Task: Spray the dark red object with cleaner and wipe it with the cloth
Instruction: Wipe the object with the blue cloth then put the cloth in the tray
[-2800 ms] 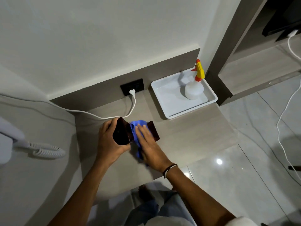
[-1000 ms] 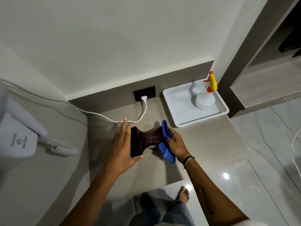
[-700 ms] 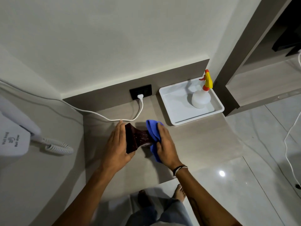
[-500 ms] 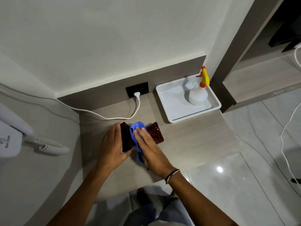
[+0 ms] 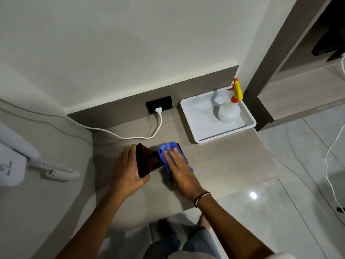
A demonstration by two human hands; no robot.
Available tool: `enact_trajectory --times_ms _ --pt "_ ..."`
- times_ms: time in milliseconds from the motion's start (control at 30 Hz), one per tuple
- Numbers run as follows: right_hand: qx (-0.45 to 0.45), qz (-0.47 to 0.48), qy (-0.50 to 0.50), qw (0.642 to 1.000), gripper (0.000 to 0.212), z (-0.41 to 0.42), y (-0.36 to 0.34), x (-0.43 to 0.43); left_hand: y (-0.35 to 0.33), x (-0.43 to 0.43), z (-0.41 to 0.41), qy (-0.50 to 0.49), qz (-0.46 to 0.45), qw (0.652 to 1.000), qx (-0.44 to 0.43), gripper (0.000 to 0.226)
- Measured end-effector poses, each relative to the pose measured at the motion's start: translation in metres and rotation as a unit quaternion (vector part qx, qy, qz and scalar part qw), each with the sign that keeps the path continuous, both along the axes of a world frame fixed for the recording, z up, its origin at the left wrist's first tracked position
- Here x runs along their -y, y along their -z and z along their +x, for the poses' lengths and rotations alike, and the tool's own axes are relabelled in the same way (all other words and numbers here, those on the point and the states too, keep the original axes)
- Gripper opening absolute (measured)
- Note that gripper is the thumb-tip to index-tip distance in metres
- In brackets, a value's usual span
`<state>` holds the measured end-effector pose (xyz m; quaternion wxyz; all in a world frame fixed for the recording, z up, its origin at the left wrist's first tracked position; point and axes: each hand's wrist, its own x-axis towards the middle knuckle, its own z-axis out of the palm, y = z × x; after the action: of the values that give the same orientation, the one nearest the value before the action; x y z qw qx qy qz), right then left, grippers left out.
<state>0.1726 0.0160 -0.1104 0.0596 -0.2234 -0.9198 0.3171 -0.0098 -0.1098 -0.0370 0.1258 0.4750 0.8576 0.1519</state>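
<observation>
The dark red object (image 5: 147, 159) lies on its side on the wooden shelf (image 5: 224, 161), its wide base turned left. My left hand (image 5: 128, 169) grips that base end. My right hand (image 5: 179, 167) presses a blue cloth (image 5: 168, 148) flat over the object's right part, hiding it. The white spray bottle (image 5: 229, 111) with a yellow and orange trigger stands in the white tray (image 5: 197, 120) at the back right, apart from both hands.
A white cable (image 5: 130, 134) runs from a black wall socket (image 5: 158, 105) along the shelf behind the object. A white wall hairdryer (image 5: 13, 163) with a coiled cord (image 5: 61, 171) hangs at the left. Tiled floor lies beyond the shelf's front and right edges.
My right hand slid the blue cloth back and forth along the object, from its right end to its middle and back toward the right. My left hand kept hold of the base.
</observation>
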Motion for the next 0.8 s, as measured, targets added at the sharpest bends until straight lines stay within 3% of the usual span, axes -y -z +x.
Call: enact_trajectory --times_ms 67,100,233,300,433,500,567,633,733,800 --pt "0.06 -0.002 0.037 0.998 0.082 0.004 0.001 -0.017 -0.001 -0.001 0.002 -0.005 -0.004 1.0 0.009 0.105" --pt "0.046 -0.027 0.042 0.998 0.082 0.0 -0.003 -0.016 -0.001 -0.003 0.003 -0.005 -0.001 1.0 0.01 0.104" --pt "-0.142 -0.118 -0.019 0.983 0.083 -0.027 -0.032 0.026 0.0 -0.008 0.005 0.006 0.045 0.999 0.018 0.077" --pt "-0.156 -0.11 -0.048 0.98 0.088 -0.03 -0.03 0.032 0.003 -0.003 0.003 0.006 0.046 0.999 0.02 0.076" --pt "0.002 0.01 -0.013 1.0 0.083 -0.003 0.007 -0.01 0.004 0.004 -0.002 -0.018 -0.002 1.0 0.011 0.107" --pt "0.063 0.01 0.023 0.998 0.083 0.012 0.021 -0.035 0.005 0.002 0.002 -0.022 -0.001 1.0 0.021 0.113" --pt "0.057 -0.083 0.079 0.992 0.085 0.019 0.022 -0.048 0.004 0.0 0.002 -0.032 0.008 0.999 0.03 0.11" --pt "-0.004 -0.211 0.168 0.963 0.078 0.021 0.019 -0.05 0.003 -0.001 -0.001 -0.067 0.033 0.995 0.067 0.095" --pt "-0.088 -0.418 0.255 0.868 0.066 0.017 0.011 -0.044 0.003 -0.002 -0.008 -0.171 0.069 0.965 0.186 0.082" --pt "-0.106 -0.504 0.265 0.815 0.061 0.013 0.009 -0.04 0.004 -0.002 -0.01 -0.237 0.071 0.936 0.25 0.093"
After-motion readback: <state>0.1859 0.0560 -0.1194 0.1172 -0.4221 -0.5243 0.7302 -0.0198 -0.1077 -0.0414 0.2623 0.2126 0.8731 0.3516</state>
